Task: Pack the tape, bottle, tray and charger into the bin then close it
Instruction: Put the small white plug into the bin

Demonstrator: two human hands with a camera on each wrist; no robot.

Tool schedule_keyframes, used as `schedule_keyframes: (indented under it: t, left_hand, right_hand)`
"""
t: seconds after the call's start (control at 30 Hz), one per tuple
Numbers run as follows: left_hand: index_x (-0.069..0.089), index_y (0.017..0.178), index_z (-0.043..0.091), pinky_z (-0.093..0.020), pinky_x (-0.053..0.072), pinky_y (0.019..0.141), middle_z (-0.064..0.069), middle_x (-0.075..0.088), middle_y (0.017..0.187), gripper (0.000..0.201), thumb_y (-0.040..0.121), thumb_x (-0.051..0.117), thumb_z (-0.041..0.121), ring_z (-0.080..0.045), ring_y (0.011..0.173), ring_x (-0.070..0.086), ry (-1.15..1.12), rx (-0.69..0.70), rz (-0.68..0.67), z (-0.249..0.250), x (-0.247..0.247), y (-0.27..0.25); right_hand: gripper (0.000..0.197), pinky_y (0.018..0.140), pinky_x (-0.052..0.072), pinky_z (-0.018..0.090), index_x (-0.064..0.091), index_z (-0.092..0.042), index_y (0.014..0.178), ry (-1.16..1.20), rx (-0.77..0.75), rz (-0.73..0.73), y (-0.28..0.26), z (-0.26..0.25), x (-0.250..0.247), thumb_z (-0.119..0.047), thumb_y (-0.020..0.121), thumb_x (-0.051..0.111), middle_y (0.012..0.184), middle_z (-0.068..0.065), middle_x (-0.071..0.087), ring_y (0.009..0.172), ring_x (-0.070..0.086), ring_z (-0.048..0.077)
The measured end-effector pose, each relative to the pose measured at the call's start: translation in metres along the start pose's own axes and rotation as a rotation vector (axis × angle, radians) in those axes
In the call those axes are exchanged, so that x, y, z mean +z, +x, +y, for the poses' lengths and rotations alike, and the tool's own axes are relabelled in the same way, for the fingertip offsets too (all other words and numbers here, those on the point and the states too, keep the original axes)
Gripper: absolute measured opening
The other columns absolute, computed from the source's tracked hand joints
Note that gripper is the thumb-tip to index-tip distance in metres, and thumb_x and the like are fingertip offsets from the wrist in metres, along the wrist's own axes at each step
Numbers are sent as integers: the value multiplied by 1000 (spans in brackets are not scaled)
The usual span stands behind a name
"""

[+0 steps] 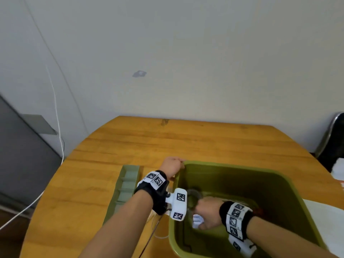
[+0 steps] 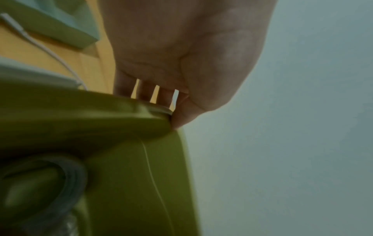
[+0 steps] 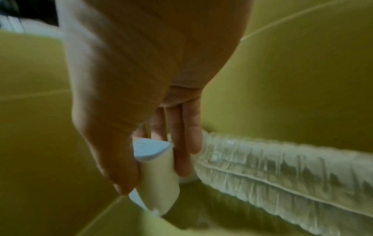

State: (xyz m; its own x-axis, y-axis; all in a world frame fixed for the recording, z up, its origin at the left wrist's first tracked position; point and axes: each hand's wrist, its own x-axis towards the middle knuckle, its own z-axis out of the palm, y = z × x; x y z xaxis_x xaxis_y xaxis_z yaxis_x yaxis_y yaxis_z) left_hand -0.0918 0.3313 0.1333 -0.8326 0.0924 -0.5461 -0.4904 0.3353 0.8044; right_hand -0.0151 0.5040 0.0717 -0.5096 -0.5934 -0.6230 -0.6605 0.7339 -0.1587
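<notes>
The olive green bin (image 1: 242,167) stands open on the wooden table. My left hand (image 1: 173,165) grips its far left corner rim (image 2: 141,110), fingers curled over the outside and thumb on the inside. Low inside the bin, my right hand (image 1: 206,213) pinches the white charger (image 3: 157,175) between thumb and fingers. The clear ribbed bottle (image 3: 282,167) lies on the bin floor beside that hand. A grey tape roll (image 1: 194,196) rests against the bin's left wall. The pale green tray (image 1: 126,185), split into compartments, lies on the table left of the bin.
A thin white cable (image 2: 50,52) lies on the table between tray and bin. A grey cabinet (image 1: 22,155) stands left of the table, and another white cable hangs beside it. A flat white sheet (image 1: 325,216) lies right of the bin, with a dark chair (image 1: 333,138) behind.
</notes>
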Motion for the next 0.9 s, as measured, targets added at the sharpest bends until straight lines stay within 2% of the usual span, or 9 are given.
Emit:
schedule_keyframes:
  t: [0.1, 0.23, 0.33, 0.4, 0.47, 0.63, 0.7, 0.83, 0.9]
  left_hand:
    - [65, 124, 18, -34, 44, 76, -13, 62, 113, 34, 97, 48, 8, -27, 97, 52, -50, -44, -1, -1, 5, -2]
    - [64, 127, 17, -27, 43, 60, -8, 66, 96, 34, 99, 46, 9, -18, 70, 55, -102, -41, 32, -4, 8, -2]
    - [64, 127, 16, -35, 53, 72, -11, 71, 105, 34, 98, 48, 9, -24, 78, 63, -132, -47, 26, -7, 9, -3]
    - [66, 126, 17, -44, 54, 83, -15, 72, 112, 35, 97, 50, 9, -26, 87, 63, -144, -34, 34, -9, 10, -3]
    - [67, 125, 17, -41, 52, 81, -20, 71, 117, 36, 95, 50, 7, -26, 87, 61, -169, -26, 39, -11, 10, -2]
    - [64, 129, 20, -33, 55, 76, -12, 67, 119, 35, 99, 49, 9, -20, 85, 62, -181, -14, 15, -11, 6, -3]
    - [62, 132, 19, -31, 54, 75, -12, 67, 122, 36, 99, 51, 11, -20, 88, 62, -175, 12, -4, -13, 4, -5]
    - [63, 131, 17, -36, 56, 80, -9, 71, 110, 32, 100, 52, 18, -20, 88, 65, -222, 36, -24, -24, -8, -11]
    - [63, 128, 13, -29, 55, 70, -6, 71, 108, 29, 101, 52, 17, -17, 88, 66, -260, 71, 4, -31, -24, -17]
  right_hand:
    - [38, 77, 55, 44, 59, -6, 119, -101, -57, 27, 11, -5, 4, -34, 94, 64, 102, 20, 68, 91, 65, 37]
    - [29, 81, 53, 51, 55, 1, 118, -172, -117, 32, 17, -12, 10, -18, 96, 60, 106, 28, 65, 93, 63, 44]
    - [26, 84, 53, 54, 55, 4, 121, -189, -133, 8, 13, -19, 9, -7, 97, 55, 114, 31, 61, 99, 62, 46]
    - [33, 83, 54, 56, 53, 1, 125, -190, -158, 67, 13, -16, 8, -13, 96, 58, 121, 31, 58, 99, 62, 47]
    - [41, 79, 55, 56, 52, -4, 126, -206, -177, 106, 14, -10, 7, -25, 93, 62, 124, 29, 55, 94, 62, 46]
    - [34, 59, 38, 33, 62, -11, 95, -162, -200, 195, 10, -6, -16, -45, 94, 57, 88, 13, 65, 74, 57, 30]
    - [37, 52, 31, 28, 60, -14, 73, -167, -206, 273, 6, -5, -28, -46, 92, 56, 60, 1, 51, 59, 47, 25]
    - [45, 51, 47, 29, 56, -12, 56, -174, -182, 386, 7, -1, -47, -44, 87, 48, 50, 3, 54, 45, 49, 28]
    - [41, 51, 46, 27, 52, -13, 53, -70, -135, 497, 6, 3, -60, -40, 84, 46, 48, 5, 55, 44, 49, 25]
